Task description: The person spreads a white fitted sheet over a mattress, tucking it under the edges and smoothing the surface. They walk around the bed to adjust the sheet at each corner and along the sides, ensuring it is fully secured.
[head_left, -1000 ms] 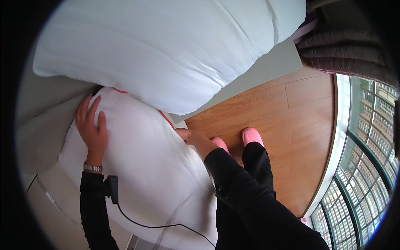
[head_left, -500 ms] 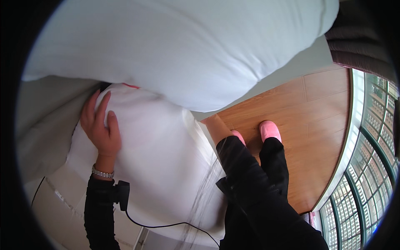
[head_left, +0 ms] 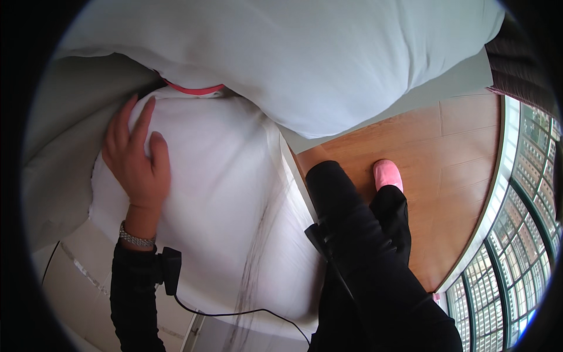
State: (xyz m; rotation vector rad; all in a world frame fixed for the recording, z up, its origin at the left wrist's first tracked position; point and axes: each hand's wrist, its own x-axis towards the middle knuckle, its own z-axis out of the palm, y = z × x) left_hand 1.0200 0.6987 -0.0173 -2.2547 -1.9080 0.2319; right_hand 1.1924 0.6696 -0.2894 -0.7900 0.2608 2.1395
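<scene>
My left hand (head_left: 139,155) lies on the left part of a smooth white cloth (head_left: 205,164), its fingers spread and fingertips near the cloth's far left edge. My right hand (head_left: 312,156) reaches past the right edge of the white cloth; only a bit of skin beyond the black sleeve shows, and its fingers are hidden. Across the far side bulges a large, puffy white bedding piece (head_left: 281,64). A curved red strip (head_left: 196,91) shows between it and the white cloth.
Grey fabric (head_left: 70,135) lies at the left. A wooden floor (head_left: 451,170) is on the right, with a pink slipper (head_left: 387,174) on my foot. Beyond stands a large window (head_left: 510,252). A black cable (head_left: 246,314) hangs from my left wrist across the front.
The puffy white bedding sits farther up and right, and more of the red strip shows. My left hand appears slightly farther left. One pink slipper is no longer visible.
</scene>
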